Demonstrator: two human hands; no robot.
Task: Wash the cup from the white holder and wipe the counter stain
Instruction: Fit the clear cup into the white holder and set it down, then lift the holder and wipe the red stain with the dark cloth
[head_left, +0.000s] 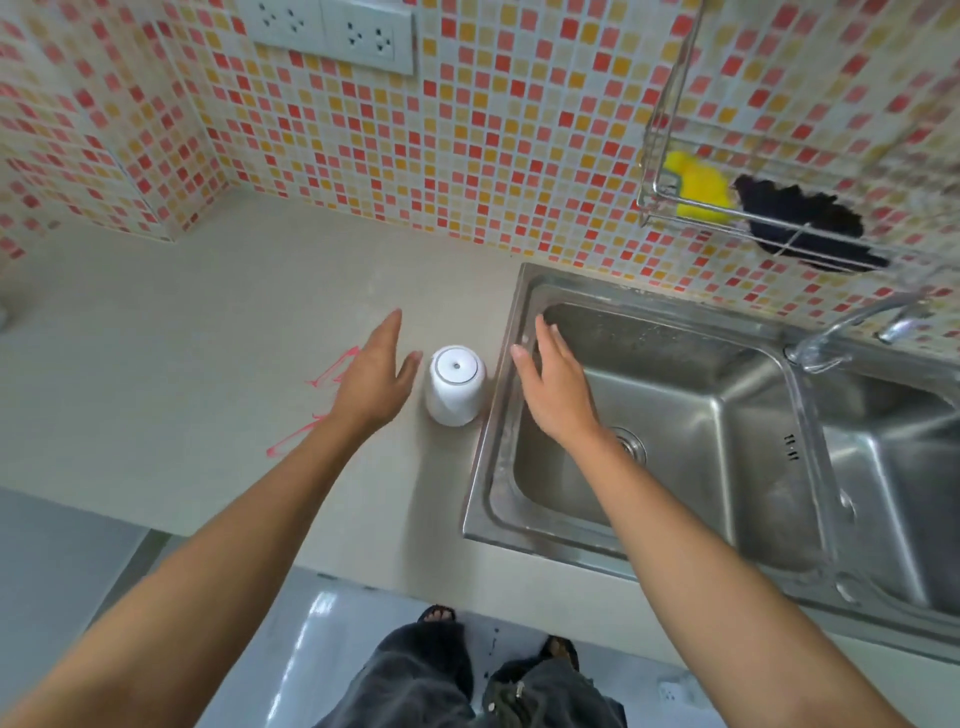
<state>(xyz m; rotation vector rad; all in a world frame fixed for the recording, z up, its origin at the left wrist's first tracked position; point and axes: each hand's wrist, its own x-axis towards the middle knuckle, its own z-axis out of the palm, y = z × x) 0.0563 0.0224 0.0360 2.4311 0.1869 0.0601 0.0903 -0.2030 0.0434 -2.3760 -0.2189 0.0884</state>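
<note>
A white cup (455, 387) stands upside down on the beige counter (208, 332), just left of the steel sink (675, 431). Whether a holder sits under it I cannot tell. My left hand (376, 374) hovers flat just left of the cup, fingers apart, holding nothing. My right hand (553, 387) is spread over the sink's left rim, just right of the cup, also holding nothing. Neither hand touches the cup. A red scribbled stain (322, 384) marks the counter, partly hidden under my left hand and forearm.
A wire rack (675, 208) on the tiled wall holds a yellow sponge (698, 189) and a dark cloth (800, 221). The faucet (852, 322) stands behind the sink, with a second basin (893, 483) to the right. Wall sockets (332, 31) sit above the counter.
</note>
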